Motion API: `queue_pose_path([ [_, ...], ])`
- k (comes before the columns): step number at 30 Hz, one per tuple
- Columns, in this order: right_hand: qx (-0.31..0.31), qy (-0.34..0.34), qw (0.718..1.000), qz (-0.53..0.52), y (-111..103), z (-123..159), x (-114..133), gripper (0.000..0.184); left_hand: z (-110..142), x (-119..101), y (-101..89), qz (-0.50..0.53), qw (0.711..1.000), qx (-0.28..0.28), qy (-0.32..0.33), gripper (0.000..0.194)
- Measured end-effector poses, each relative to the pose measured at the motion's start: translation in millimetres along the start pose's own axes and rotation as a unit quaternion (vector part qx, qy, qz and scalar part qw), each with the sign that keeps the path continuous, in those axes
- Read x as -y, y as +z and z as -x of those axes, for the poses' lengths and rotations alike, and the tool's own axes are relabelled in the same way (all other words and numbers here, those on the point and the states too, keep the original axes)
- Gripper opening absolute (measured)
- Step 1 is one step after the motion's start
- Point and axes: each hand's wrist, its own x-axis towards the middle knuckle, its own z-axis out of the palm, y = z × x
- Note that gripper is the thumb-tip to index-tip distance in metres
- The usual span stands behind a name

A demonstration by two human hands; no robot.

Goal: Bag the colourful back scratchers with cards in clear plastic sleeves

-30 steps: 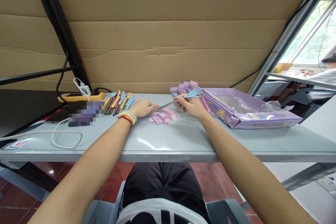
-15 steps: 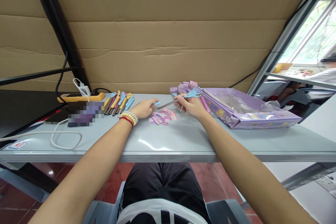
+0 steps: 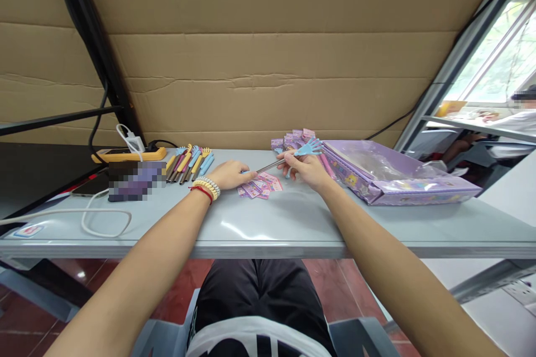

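A back scratcher with a light-blue hand-shaped head (image 3: pixel 309 148) and a thin metal rod lies across between my hands. My right hand (image 3: pixel 304 167) is closed on the rod just below the head. My left hand (image 3: pixel 234 174) is closed around the rod's other end, where the fingers cover most of the blue handle. Under and between the hands, small pink and purple printed cards (image 3: pixel 260 186) lie loosely on the grey table (image 3: pixel 276 228). A row of yellow, blue and dark-rodded back scratchers (image 3: pixel 188 164) lies left of my left hand.
A purple open box (image 3: pixel 389 178) with clear plastic stands at right. Behind my right hand are more back scratchers with cards (image 3: pixel 295 136). At left lie a yellow power strip (image 3: pixel 129 154), a blurred phone-like object (image 3: pixel 136 181) and a white cable (image 3: pixel 104 234). Cardboard (image 3: pixel 268 56) closes the back.
My left hand has moved slightly to the right and closed around the blue handle, which now meets the rod's end. My right hand and the head have hardly moved.
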Motion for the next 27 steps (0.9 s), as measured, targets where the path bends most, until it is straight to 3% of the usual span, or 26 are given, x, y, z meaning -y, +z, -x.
queue_pose_path([
  [6,0.022,0.012,0.999,-0.035,-1.8,0.1,0.9,0.058,-0.3,0.4,0.2,0.013,1.0,-0.022,0.001,0.042],
  [16,-0.007,0.023,0.997,-0.072,-2.3,1.1,4.9,0.056,-1.1,2.6,0.8,0.009,0.999,-0.027,-0.016,0.047],
  [27,-0.007,0.019,0.995,-0.095,-7.9,-0.9,3.4,0.051,-1.2,4.5,1.0,0.043,0.997,-0.048,0.039,0.049],
])
